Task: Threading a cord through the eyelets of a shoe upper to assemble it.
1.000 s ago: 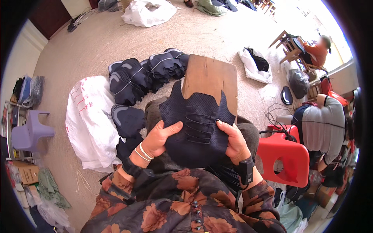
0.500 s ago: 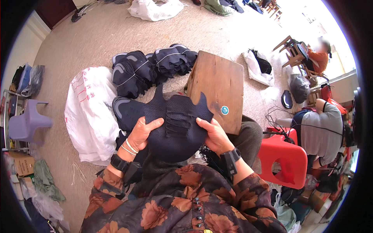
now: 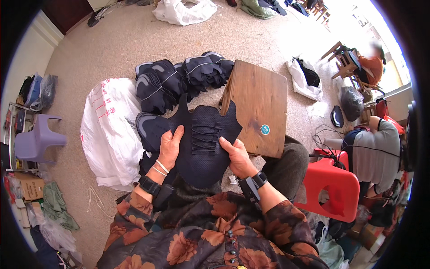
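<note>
The floor [image 3: 112, 49] carries nearly everything here, spreading from the wall at its left edge to the bright openings past its far right corner. On it, left of the person's knees, slumps a white sack [image 3: 107, 143]. Ahead and to the right stands a wooden stool [image 3: 257, 105], its near edge just beside the right knee, and on the right is a red plastic stool [image 3: 329, 168]. Between the sack and the wooden stool's far left corner lie 2 tied bundles of dark pieces [image 3: 159, 87], with a further dark piece [image 3: 150, 130] touching or nearly touching the sack.

The dark shoe upper [image 3: 201, 166] is held above the lap, laced face up, rounded end toward the body and 2 points away from it, left of the wooden stool's near left corner in this view. The left hand [image 3: 169, 150] and right hand [image 3: 239, 159] pinch its opposite sides, 1 thumb on top at each; the other fingers are mostly hidden underneath. Dark cords [image 3: 205, 138] cross its middle in rows.

The step in hand looks like handling the upper opened out flat, cords in view. As I judge it, the next move calls for an even grip on each side, so that the soft fabric does not fold and the cords stay unsnagged.
</note>
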`<state>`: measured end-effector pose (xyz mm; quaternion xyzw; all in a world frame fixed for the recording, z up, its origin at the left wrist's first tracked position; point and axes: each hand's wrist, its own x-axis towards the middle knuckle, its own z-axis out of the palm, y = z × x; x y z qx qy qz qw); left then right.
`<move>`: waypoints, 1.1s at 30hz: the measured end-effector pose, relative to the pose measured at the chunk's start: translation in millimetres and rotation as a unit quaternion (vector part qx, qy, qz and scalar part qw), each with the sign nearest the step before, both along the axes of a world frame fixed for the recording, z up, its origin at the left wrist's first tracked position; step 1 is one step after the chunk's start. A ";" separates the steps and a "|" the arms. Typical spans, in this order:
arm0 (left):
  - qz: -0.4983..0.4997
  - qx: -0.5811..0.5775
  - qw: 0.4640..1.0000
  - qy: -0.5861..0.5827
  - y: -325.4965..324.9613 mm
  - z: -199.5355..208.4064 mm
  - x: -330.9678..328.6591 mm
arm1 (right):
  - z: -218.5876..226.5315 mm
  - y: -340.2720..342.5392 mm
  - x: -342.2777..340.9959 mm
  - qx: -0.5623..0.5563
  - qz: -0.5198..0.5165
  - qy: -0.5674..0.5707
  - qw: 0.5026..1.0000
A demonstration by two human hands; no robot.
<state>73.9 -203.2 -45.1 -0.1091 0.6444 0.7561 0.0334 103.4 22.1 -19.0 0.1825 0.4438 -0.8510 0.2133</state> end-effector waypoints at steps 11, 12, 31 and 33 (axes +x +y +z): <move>0.003 -0.274 0.943 0.187 1.7 11.0 -18.6 | 21.6 -1.5 3.6 0.003 0.001 0.027 1.000; -0.009 -0.258 0.951 0.168 -0.3 13.8 -17.6 | 25.4 -0.1 6.9 -0.013 0.005 0.027 1.000; -0.090 0.011 0.995 -0.031 -7.9 40.4 17.3 | 21.0 -1.3 16.3 0.039 0.032 0.007 0.999; -0.090 0.021 0.995 -0.023 -8.4 38.0 17.0 | 19.6 -2.0 16.4 0.034 0.029 0.006 0.999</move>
